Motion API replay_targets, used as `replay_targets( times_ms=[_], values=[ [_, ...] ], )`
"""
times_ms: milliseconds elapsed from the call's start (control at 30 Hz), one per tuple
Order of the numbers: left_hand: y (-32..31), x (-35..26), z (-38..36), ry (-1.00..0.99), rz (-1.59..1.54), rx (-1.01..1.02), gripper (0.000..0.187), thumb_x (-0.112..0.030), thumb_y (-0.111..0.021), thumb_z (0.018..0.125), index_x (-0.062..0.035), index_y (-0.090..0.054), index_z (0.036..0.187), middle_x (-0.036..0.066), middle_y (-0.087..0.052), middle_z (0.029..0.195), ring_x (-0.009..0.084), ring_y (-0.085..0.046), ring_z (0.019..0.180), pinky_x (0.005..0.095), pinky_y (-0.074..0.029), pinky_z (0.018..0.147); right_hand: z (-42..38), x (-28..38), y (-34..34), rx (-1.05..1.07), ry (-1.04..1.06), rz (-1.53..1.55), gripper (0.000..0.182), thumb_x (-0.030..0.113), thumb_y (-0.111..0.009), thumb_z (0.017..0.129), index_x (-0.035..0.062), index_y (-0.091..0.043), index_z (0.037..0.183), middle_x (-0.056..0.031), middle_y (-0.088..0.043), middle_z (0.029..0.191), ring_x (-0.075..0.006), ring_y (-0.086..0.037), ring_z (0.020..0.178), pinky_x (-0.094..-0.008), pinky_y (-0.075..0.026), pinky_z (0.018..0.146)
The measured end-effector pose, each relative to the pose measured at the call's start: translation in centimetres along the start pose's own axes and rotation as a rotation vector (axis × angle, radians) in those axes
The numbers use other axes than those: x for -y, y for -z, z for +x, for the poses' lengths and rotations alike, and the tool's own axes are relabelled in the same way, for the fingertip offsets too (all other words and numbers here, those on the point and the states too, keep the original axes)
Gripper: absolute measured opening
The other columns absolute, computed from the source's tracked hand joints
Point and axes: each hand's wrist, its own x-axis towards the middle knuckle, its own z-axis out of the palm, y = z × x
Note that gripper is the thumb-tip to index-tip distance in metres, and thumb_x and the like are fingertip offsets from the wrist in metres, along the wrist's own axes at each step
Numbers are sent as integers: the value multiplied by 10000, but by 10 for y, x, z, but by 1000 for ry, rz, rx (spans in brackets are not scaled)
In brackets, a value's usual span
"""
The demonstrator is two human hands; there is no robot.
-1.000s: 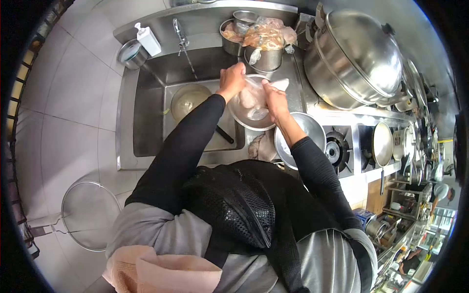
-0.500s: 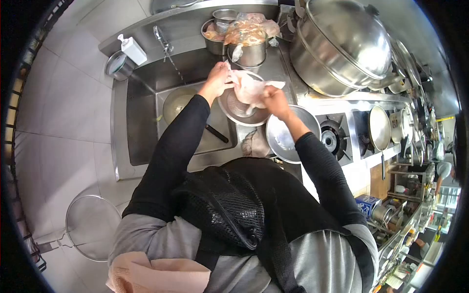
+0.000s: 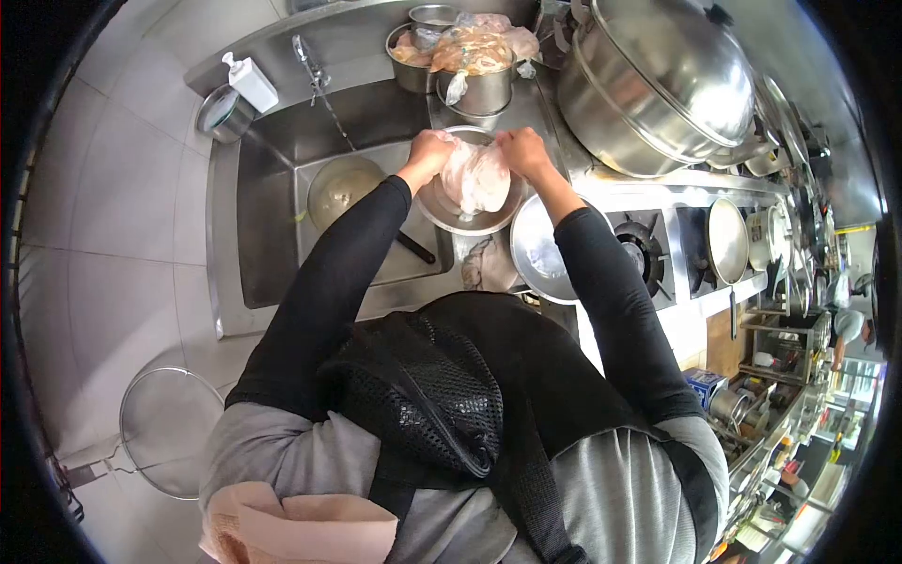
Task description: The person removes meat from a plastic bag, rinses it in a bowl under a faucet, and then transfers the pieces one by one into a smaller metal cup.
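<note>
My left hand [image 3: 430,155] and my right hand [image 3: 522,150] are both closed on the upper edge of a limp, crumpled pale-pink sheet [image 3: 475,180], one at each side. The sheet hangs spread between them over a round metal bowl [image 3: 443,222], covering much of its inside. I cannot tell whether it is cloth or a thin bag. Just right of that bowl lies a second, shiny metal bowl [image 3: 543,254], partly behind my right sleeve. In the sink to the left rests a pan [image 3: 324,193] with liquid in it and a black handle [image 3: 414,248].
Water runs from the tap [image 3: 310,66] into the sink [image 3: 282,254]. Behind the bowl stand metal pots [image 3: 484,94] topped with bagged food. A large lidded steamer [image 3: 611,103] is at back right, beside gas burners [image 3: 639,258]. A white pump bottle [image 3: 252,85] sits by the tap.
My right hand has moved up and slightly left, level with my left hand. The pink sheet, earlier stretched sideways and bunched, now hangs more spread out and lower over the bowl.
</note>
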Motion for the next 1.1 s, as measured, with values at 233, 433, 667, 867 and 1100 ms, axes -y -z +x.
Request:
replay_targets(
  times_ms=[233,433,667,867,1100],
  values=[
    [23,-23,-23,123,-933,121,218,-261,-617,987,-60,-572,1059,17,-617,941,112,-567,774,278,-489,659,-25,18,25,-56,-109,912,406,319,-515,1022,-61,-652,1071,-139,-677,882,-203,-585,790,-341,-476,769],
    [28,-42,-30,-213,180,263,274,-277,-708,899,-50,-656,1043,75,-656,919,188,-625,750,351,-523,701,6,10,27,-3,-183,1211,307,308,-468,1055,17,-563,1078,-24,-560,856,-152,-577,760,-312,-529,783],
    [5,-16,-24,-588,577,106,216,-219,-713,826,-53,-718,963,163,-687,1049,345,-643,953,426,-503,820,16,-3,32,561,185,169,354,352,-625,937,4,-646,996,-109,-678,875,-206,-657,796,-382,-547,826],
    [-12,-9,-39,-667,541,-152,198,-205,-682,835,-65,-716,972,167,-699,1028,346,-650,968,451,-466,889,-2,-9,-80,8,-15,-42,260,259,-590,908,36,-671,1013,-234,-681,1032,-453,-637,978,-508,-517,847],
    [-7,-59,-14,-268,-91,-49,363,-336,-539,1018,-14,-652,1144,81,-683,892,91,-601,822,294,-501,766,6,19,7,-136,85,340,277,309,-616,911,44,-692,919,-253,-675,935,-458,-639,932,-501,-510,812]
  ],
)
